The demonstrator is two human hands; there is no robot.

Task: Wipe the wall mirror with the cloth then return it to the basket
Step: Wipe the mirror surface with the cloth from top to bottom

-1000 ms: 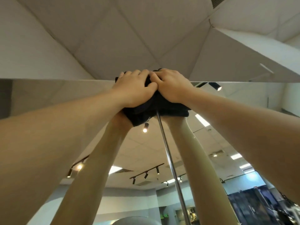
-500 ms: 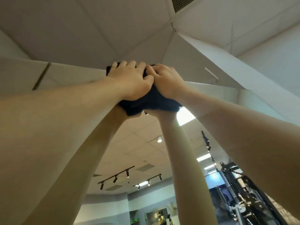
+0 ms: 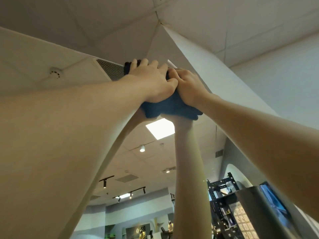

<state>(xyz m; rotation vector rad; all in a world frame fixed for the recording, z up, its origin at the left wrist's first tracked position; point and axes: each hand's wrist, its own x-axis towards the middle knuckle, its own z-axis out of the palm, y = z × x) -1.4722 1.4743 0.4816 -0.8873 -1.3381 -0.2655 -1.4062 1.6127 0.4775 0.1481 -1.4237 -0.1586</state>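
Note:
The wall mirror (image 3: 150, 163) fills the lower middle of the head view and reflects both raised arms, ceiling lights and a gym room. A dark blue cloth (image 3: 170, 106) is bunched against the mirror near its top edge. My left hand (image 3: 151, 80) lies over the cloth's left part with fingers curled onto it. My right hand (image 3: 188, 87) presses the cloth's right part, its fingers tucked under my left hand. Most of the cloth is hidden beneath both hands. The basket is not in view.
A white ceiling with a vent grille (image 3: 111, 70) and a smoke detector (image 3: 55, 73) meets the mirror's top edge. A white boxed beam (image 3: 215, 80) runs down to the right. A black rack (image 3: 241, 209) stands at the lower right.
Both hands with the cloth have slid to the right along the mirror's top edge, towards the white beam. The view has tilted and the vertical mirror seam has dropped out of sight.

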